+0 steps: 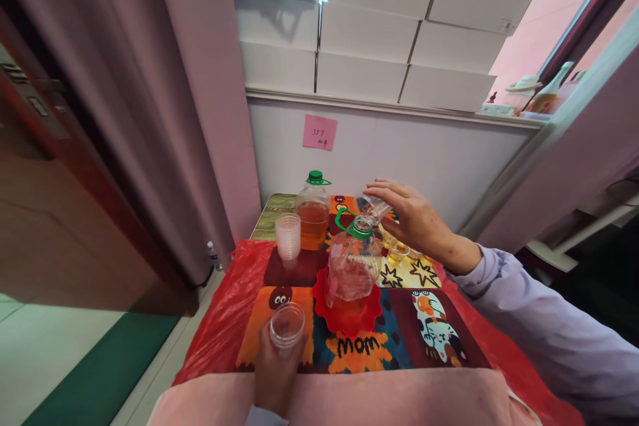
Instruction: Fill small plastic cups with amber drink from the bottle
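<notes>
My left hand [279, 366] is closed around a clear plastic cup [287, 323] near the front edge of the table. With my right hand [414, 216] I hold another clear cup [375, 208], tilted at the open mouth of a clear plastic jug [353, 266]. That jug has a green ring handle [343, 218] and stands on a red scalloped dish [349, 327]. Behind it to the left is a second jug [313, 223], capped in green and partly filled with amber liquid. Nested clear cups [288, 237] stand in front of that one. More clear cups [398, 251] are partly hidden beneath my right hand.
A patterned mat [399, 326] and red plastic sheeting [219, 319] cover the table. A pink cloth [379, 399] lies along the near edge. White boxes [369, 33] are stacked on the ledge behind, above a pink note [319, 132]. A small bottle [214, 255] stands to the left.
</notes>
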Demonstrator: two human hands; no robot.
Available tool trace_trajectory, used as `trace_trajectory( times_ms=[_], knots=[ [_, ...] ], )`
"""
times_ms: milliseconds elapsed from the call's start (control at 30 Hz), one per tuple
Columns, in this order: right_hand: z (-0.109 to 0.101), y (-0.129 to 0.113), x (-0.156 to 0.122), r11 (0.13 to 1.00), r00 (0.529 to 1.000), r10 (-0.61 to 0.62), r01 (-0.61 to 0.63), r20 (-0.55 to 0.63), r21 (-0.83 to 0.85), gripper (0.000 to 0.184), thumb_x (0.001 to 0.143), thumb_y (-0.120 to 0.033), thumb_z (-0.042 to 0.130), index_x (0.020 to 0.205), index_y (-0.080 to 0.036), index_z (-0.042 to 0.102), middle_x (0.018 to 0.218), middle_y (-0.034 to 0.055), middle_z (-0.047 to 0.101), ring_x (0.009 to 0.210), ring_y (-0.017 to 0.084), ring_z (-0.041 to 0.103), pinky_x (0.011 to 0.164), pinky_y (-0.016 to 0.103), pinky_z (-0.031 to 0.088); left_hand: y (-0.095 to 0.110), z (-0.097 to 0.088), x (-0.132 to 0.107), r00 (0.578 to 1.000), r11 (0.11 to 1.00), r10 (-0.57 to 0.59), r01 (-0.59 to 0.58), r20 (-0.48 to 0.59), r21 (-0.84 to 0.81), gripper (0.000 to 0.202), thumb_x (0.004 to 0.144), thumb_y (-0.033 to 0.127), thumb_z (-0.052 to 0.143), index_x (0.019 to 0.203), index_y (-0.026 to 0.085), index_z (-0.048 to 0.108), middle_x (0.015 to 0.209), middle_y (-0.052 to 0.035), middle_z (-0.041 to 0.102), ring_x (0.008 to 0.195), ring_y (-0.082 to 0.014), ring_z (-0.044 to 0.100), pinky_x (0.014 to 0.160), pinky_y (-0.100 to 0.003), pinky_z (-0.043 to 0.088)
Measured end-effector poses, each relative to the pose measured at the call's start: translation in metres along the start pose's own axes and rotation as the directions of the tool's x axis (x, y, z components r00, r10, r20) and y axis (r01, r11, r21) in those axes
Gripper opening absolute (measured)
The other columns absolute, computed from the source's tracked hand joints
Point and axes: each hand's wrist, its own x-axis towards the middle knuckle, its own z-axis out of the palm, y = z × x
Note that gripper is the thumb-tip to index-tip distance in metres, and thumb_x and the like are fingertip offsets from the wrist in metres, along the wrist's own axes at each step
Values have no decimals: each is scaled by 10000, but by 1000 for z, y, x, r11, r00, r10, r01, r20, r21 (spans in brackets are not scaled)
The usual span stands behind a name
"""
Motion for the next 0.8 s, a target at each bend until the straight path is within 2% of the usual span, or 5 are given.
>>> trace_trajectory(
  times_ms=[233,367,467,600,800],
  knots=[
    [-9,-15,-1,972,985,-141,119,-99,-203,503,953,-60,629,1410,-263,673,1502,66,718,1443,290,637,1274,580,456,-15,3,-4,953,953,302,-302,-4,39,622,737,573,810,1204,197,642,1160,-195,814,1061,-383,807,942,-563,650],
    [-21,-47,-34,989,918,123,-144,-377,-27,592,957,-226,754,1523,-271,585,1460,112,716,1341,322,695,1153,536,578,-3,2,-25,853,856,498,-512,157,73,442,804,465,799,1160,214,725,1125,-168,822,1036,-343,811,930,-502,665],
    [-7,-90,-80,843,805,485,-327,-342,427,816,964,-294,756,1682,-278,367,1428,133,706,1225,303,751,960,458,688,17,6,-47,861,885,447,-465,242,20,401,870,461,770,1184,217,720,1112,-135,826,991,-306,817,876,-451,675],
    [37,-150,-140,616,800,599,-441,-25,652,685,1002,-316,686,1639,-266,440,1518,158,666,1319,322,721,1036,462,673,42,20,-70,902,958,286,-280,324,-67,509,813,487,833,1219,217,688,1111,-108,838,973,-305,825,854,-436,679],
    [82,-177,-206,711,868,495,-429,37,557,864,984,-380,677,1751,-315,285,1591,140,637,1426,366,662,1155,521,607,46,34,-84,888,989,151,-135,434,-68,585,744,569,854,1202,231,714,1117,-120,850,985,-344,827,853,-454,685]
  ],
)
